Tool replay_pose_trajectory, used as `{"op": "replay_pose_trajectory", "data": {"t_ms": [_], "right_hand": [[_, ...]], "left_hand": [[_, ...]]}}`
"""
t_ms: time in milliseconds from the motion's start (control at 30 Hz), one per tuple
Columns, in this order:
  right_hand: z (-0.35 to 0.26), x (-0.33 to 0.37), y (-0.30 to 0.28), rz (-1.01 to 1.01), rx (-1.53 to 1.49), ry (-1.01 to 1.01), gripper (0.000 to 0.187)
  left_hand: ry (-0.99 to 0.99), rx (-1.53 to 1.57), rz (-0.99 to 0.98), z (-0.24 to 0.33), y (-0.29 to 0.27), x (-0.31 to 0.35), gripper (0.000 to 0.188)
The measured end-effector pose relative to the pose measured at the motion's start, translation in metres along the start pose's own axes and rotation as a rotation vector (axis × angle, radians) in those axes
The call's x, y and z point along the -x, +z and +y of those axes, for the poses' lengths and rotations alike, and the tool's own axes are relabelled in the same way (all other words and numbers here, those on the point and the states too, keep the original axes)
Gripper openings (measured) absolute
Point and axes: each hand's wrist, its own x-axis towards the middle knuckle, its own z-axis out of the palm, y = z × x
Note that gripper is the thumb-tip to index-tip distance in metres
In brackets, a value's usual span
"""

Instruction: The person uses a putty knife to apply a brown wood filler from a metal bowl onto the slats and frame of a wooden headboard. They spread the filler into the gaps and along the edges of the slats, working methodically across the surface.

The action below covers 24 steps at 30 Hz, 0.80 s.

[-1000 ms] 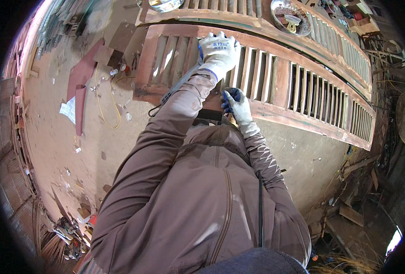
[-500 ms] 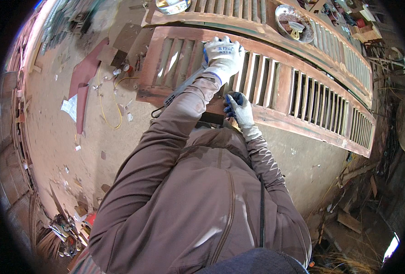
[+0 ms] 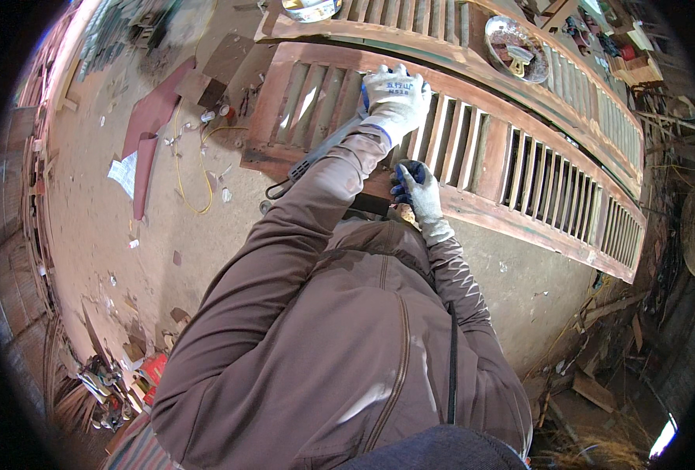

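Note:
My left hand point(image 3: 397, 95), in a white glove with a blue palm, lies with bent fingers over the slats of a reddish-brown louvred wooden shutter point(image 3: 488, 157). Its fingertips are hidden beneath it. A long grey slotted tool point(image 3: 310, 166) with a dark loop at its end runs under my left forearm toward that hand; whether the hand grips it is covered. My right hand point(image 3: 419, 196), gloved alike, is curled at the shutter's near edge, close to my waist. Its fingers are closed, and anything inside them is too small to make out.
A second louvred shutter point(image 3: 441, 47) lies behind the first, bearing a round pan point(image 3: 537, 48) with a putty knife point(image 3: 517, 61) and a tub point(image 3: 310, 8). On the floor at left are dark red sheeting point(image 3: 155, 117) and a yellow cord point(image 3: 180, 184). Scrap wood point(image 3: 594, 392) lies at lower right.
The shutters and floor have shifted slightly to the right in view. Both hands keep nearly the same pose and the same place on the shutter.

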Motion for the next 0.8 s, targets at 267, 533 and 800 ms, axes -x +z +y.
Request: {"op": "replay_pose_trajectory", "data": {"t_ms": [267,533,800], "right_hand": [[-0.0037,0.0025,0.0,-0.018,-0.01,0.022,0.033],[0.0024,-0.0003,-0.0016,-0.025,-0.025,-0.003,0.035],[0.0003,0.0015,-0.0022,-0.013,-0.012,0.0,0.034]], "left_hand": [[-0.025,-0.011,-0.079,0.0024,-0.0086,0.0002,0.038],[-0.011,-0.018,-0.048,0.0022,-0.0074,0.0008,0.037],[-0.015,0.009,-0.026,0.0003,-0.0005,0.0001,0.036]]}}
